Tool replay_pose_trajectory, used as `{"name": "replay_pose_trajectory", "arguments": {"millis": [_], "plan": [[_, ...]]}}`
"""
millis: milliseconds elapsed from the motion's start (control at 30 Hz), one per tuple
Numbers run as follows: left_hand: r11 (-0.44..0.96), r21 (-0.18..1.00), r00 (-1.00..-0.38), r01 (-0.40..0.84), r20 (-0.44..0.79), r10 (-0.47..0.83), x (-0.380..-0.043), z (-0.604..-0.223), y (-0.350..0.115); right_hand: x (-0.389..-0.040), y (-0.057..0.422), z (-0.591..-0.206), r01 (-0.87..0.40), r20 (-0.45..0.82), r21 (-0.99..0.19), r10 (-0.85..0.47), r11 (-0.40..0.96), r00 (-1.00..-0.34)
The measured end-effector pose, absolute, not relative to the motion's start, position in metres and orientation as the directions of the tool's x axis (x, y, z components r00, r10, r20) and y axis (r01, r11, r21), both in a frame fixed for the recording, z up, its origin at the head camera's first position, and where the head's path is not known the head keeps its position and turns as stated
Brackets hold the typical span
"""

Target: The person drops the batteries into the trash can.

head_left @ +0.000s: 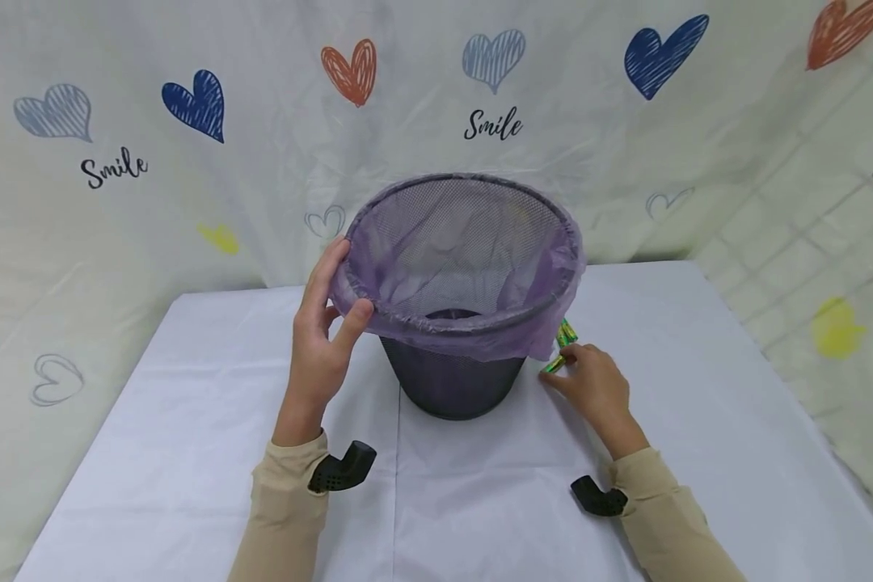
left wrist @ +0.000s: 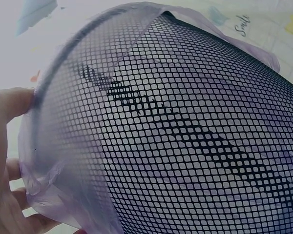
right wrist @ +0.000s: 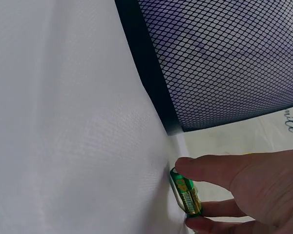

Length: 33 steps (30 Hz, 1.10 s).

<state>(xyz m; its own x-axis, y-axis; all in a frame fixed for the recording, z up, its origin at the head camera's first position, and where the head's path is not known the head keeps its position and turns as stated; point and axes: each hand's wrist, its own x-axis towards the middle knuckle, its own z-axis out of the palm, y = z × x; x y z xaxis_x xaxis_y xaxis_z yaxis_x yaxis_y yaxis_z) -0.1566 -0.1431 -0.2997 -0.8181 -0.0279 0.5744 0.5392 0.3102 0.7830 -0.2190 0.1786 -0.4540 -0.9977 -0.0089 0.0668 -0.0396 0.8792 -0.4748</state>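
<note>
A black mesh trash can (head_left: 454,384) stands on the white-covered table, lined with a thin purple plastic bag (head_left: 473,343) folded over its rim. My left hand (head_left: 320,343) grips the left side of the rim through the bag, thumb and fingers spread along it; the left wrist view shows the same hand (left wrist: 7,161) at the bag's edge. To the right of the can's base, my right hand (head_left: 592,392) pinches a green and gold battery (right wrist: 186,192) between thumb and fingertips, low at the tabletop. Just behind it lie more green batteries (head_left: 567,331), partly hidden by the hand and bag.
Behind the table hangs a pale backdrop (head_left: 422,137) printed with hearts and the word "Smile". White cloth (head_left: 189,420) covers the table. Black wrist devices (head_left: 343,467) are worn over both beige sleeves.
</note>
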Motion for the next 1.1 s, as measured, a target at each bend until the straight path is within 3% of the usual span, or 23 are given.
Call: {"name": "replay_pose_trajectory", "arguments": {"millis": [367,733,1100], "plan": [[0.308,0.777,-0.810,0.550,0.585,-0.030,-0.156,-0.298,-0.142,-0.215,0.177,-0.448,-0.063,0.107,-0.500,-0.011,0.864,-0.994],[0.316,0.778,-0.813,0.543,0.581,-0.036,-0.155,-0.299,-0.142,-0.212,0.174,-0.430,-0.131,0.272,-0.562,0.033,0.816,-0.962],[0.334,0.764,-0.805,0.552,0.593,-0.026,-0.155,-0.299,-0.143,-0.209,0.171,-0.416,-0.276,0.538,-0.622,0.145,0.733,-0.830]]}}
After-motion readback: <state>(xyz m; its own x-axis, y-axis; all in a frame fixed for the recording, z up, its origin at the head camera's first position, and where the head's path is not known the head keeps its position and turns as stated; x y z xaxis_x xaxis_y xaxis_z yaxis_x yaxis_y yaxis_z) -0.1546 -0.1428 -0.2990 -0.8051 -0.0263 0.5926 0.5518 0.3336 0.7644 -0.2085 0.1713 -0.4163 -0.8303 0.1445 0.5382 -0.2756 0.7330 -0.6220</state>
